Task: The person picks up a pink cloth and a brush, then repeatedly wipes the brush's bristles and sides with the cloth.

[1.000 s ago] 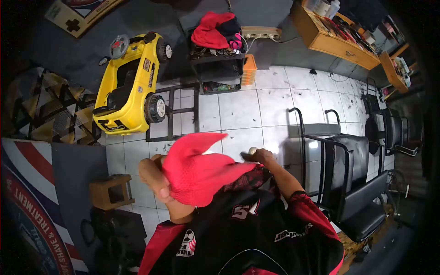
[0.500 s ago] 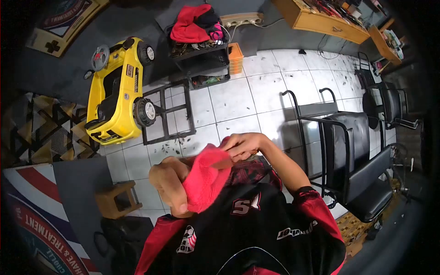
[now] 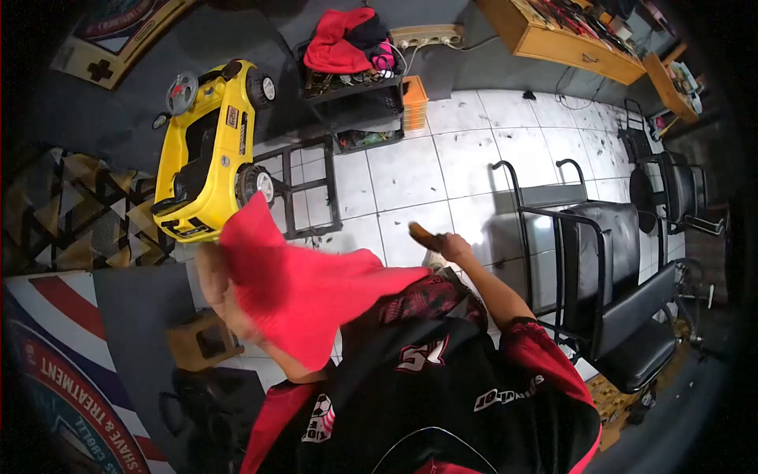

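A red cloth (image 3: 292,276) hangs spread out from my left hand (image 3: 221,288), which is at the left, blurred, with its fingers partly hidden by the fabric. The cloth reaches across in front of my patterned shorts (image 3: 418,300). My right hand (image 3: 455,248) is closed around a brown brush-like thing (image 3: 426,237) that looks wooden and points up and left, away from the cloth. Its exact kind is hard to make out.
A yellow toy car (image 3: 229,158) stands beyond the cloth, beside a black metal frame (image 3: 335,189). Black padded chairs (image 3: 604,245) stand at the right. A black cart (image 3: 355,103) holds more red cloth. Dark hair clippings lie on the white tiles (image 3: 410,174).
The red cloth has gone from bunched to spread open, and my left hand has moved left with it. My right hand has come away from the cloth to the right, holding the brown thing.
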`<state>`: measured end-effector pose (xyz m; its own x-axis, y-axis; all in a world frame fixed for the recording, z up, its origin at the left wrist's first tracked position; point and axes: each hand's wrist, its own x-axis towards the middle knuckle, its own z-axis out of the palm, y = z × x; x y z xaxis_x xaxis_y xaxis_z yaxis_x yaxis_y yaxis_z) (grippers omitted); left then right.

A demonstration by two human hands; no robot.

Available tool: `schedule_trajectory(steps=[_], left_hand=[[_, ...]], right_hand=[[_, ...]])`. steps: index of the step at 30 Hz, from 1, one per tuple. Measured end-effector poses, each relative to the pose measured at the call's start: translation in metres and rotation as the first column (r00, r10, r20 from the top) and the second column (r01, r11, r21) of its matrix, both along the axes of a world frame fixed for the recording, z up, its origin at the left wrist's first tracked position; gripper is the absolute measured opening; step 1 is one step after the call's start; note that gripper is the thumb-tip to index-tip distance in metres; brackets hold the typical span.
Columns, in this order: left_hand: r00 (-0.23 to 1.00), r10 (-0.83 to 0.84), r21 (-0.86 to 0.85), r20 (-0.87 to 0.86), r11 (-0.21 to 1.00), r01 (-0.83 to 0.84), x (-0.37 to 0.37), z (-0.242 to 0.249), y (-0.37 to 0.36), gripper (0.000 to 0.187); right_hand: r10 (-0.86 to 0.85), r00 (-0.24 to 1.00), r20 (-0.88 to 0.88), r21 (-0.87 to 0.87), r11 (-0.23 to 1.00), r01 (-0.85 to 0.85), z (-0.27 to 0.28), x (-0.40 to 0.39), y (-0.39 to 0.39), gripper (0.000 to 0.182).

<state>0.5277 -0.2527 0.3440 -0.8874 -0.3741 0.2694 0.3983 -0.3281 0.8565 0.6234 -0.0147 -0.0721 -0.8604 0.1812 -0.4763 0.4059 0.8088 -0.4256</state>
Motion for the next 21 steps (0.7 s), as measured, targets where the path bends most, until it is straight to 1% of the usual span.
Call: schedule_trajectory(steps=[1, 2, 3, 4, 5, 7, 9, 11, 12, 14, 15, 16, 17, 18, 19, 20, 21], left_hand=[[0.998, -0.054, -0.012, 0.039, 0.998, 0.054, 0.002, -0.003, 0.003, 0.012], [0.980, -0.181, -0.041, 0.077, 0.982, 0.185, 0.000, -0.007, 0.005, 0.013], [0.946, -0.302, -0.075, 0.121, 0.947, 0.312, -0.001, -0.010, 0.006, 0.016], [0.894, -0.418, -0.097, 0.164, 0.895, 0.436, -0.004, -0.014, 0.009, 0.020], [0.825, -0.525, -0.115, 0.209, 0.825, 0.554, -0.007, -0.017, 0.013, 0.024], [0.814, -0.532, -0.107, 0.232, 0.818, 0.565, -0.011, -0.014, 0.028, 0.026], [0.809, -0.545, -0.129, 0.223, 0.806, 0.578, -0.014, -0.011, 0.042, 0.028], [0.812, -0.558, -0.187, 0.171, 0.791, 0.582, -0.021, -0.008, 0.049, 0.028], [0.808, -0.574, -0.257, 0.130, 0.768, 0.587, -0.023, -0.007, 0.047, 0.031], [0.864, -0.497, -0.293, 0.076, 0.818, 0.496, -0.023, -0.002, 0.047, 0.031], [0.888, -0.457, -0.308, 0.048, 0.839, 0.449, -0.023, 0.003, 0.047, 0.032], [0.913, -0.408, -0.284, 0.013, 0.874, 0.395, -0.021, 0.010, 0.048, 0.034], [0.914, -0.406, -0.233, -0.011, 0.890, 0.392, -0.018, 0.018, 0.048, 0.035], [0.915, -0.401, -0.180, -0.036, 0.903, 0.389, -0.015, 0.027, 0.047, 0.036], [0.917, -0.395, -0.128, -0.059, 0.914, 0.385, -0.011, 0.031, 0.046, 0.037], [0.894, -0.446, -0.114, -0.049, 0.891, 0.439, -0.012, 0.027, 0.040, 0.038], [0.868, -0.495, -0.100, -0.037, 0.866, 0.490, -0.013, 0.022, 0.035, 0.039]], right_hand=[[-0.008, 0.997, -0.077, -0.088, 0.996, 0.001, 0.014, -0.007, 0.004, 0.035], [-0.133, 0.973, -0.188, -0.244, 0.966, 0.085, 0.046, -0.016, -0.002, 0.037], [-0.272, 0.922, -0.276, -0.403, 0.904, 0.146, 0.093, -0.028, -0.013, 0.038], [-0.401, 0.908, -0.122, -0.685, 0.696, 0.215, 0.141, -0.036, -0.021, 0.041], [-0.468, 0.881, 0.065, -0.874, 0.399, 0.277, 0.184, -0.043, -0.029, 0.044], [-0.550, 0.835, -0.026, -0.982, 0.168, 0.080, 0.241, -0.041, -0.052, 0.048], [-0.534, 0.836, -0.128, -0.992, 0.053, -0.118, 0.271, -0.033, -0.069, 0.050], [-0.435, 0.792, -0.429, -0.886, 0.375, -0.275, 0.260, -0.035, -0.082, 0.053], [-0.366, 0.775, -0.515, -0.828, 0.448, -0.338, 0.242, -0.040, -0.086, 0.052], [-0.109, 0.824, -0.556, -0.645, 0.681, -0.346, 0.191, -0.046, -0.089, 0.050], [0.058, 0.881, -0.469, -0.486, 0.816, -0.312, 0.167, -0.043, -0.081, 0.048], [0.197, 0.922, -0.335, -0.296, 0.906, -0.301, 0.139, -0.039, -0.073, 0.047], [0.264, 0.941, -0.211, -0.215, 0.927, -0.308, 0.100, -0.033, -0.065, 0.048], [0.277, 0.955, -0.106, -0.167, 0.942, -0.292, 0.083, -0.023, -0.058, 0.047], [0.321, 0.946, 0.056, -0.161, 0.938, -0.309, 0.053, -0.015, -0.045, 0.046], [0.249, 0.961, 0.122, -0.086, 0.967, -0.240, 0.031, -0.009, -0.039, 0.039], [0.208, 0.973, 0.104, -0.088, 0.976, -0.199, 0.008, -0.001, -0.030, 0.037]])
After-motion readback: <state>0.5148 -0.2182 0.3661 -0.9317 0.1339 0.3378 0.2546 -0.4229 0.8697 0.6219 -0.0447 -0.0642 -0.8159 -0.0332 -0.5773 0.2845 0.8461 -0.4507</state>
